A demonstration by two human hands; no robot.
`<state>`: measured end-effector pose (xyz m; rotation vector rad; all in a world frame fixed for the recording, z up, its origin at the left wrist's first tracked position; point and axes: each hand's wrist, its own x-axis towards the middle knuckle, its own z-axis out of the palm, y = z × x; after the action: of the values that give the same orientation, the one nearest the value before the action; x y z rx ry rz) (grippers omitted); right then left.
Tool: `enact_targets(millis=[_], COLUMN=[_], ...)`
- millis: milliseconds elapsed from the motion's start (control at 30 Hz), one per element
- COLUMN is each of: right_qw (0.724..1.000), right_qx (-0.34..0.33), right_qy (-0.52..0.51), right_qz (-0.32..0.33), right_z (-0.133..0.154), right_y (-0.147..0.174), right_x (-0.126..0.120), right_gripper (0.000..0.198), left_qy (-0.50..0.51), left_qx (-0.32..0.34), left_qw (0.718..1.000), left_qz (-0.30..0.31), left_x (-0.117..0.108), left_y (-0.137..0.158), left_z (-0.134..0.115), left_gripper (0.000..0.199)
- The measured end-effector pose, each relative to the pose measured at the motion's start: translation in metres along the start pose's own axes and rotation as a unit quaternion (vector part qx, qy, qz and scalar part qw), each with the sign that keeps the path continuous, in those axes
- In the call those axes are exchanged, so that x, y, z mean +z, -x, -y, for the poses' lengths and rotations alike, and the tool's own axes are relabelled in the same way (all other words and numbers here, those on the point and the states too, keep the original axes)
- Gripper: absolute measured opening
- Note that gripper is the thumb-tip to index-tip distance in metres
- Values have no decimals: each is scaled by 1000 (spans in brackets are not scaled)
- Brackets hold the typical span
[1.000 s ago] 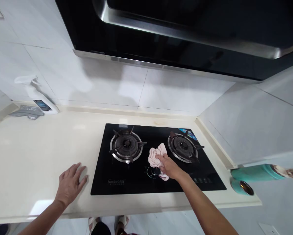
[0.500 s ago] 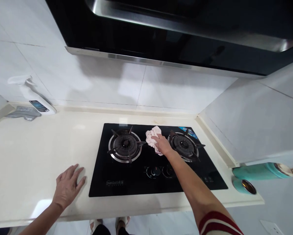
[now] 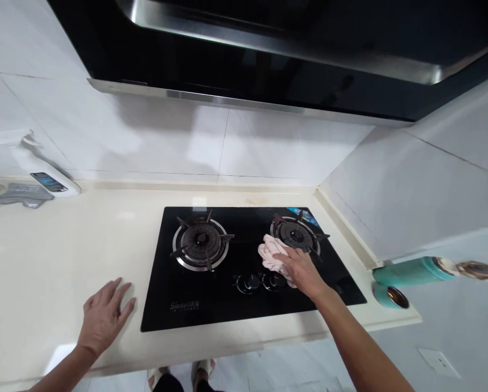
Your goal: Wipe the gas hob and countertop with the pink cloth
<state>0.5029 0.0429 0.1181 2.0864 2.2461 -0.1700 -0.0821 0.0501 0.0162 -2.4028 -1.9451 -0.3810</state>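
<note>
A crumpled pale pink cloth (image 3: 273, 253) is bunched under my right hand (image 3: 303, 270), whose fingers close on it. It lies against the black glass gas stove (image 3: 211, 305), just left of the front of the right burner (image 3: 296, 234) and behind the right control knob (image 3: 275, 280). The left knob (image 3: 251, 281) shows beside it. My left hand (image 3: 105, 316) rests on the cream countertop (image 3: 117, 239) left of the stove, fingers spread and holding nothing. On the stove's left side is the other burner (image 3: 201, 239), with its dark pan supports.
A range hood (image 3: 244, 81) hangs low over the stove. A white spray bottle (image 3: 51, 177) leans at the back left beside a grey plastic packet (image 3: 21, 195). Close to the right wall (image 3: 370, 207) are a teal flask (image 3: 415, 271) and its teal cup (image 3: 390, 296).
My right hand has drawn the cloth from between the burners toward the front right of the stove. The view has shifted slightly right; my left hand stays on the counter.
</note>
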Motion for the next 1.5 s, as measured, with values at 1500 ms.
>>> enact_targets(millis=[1500], right_qw=[874], right_qx=[9], right_qy=[-486], right_qz=[-13], right_z=[187], right_y=[101], right_x=[57], right_gripper=[53], left_qy=[-2], left_qx=[-4], left_qw=[1000], left_qz=[3], left_x=[3], left_y=[0], left_z=[0], left_gripper=[49])
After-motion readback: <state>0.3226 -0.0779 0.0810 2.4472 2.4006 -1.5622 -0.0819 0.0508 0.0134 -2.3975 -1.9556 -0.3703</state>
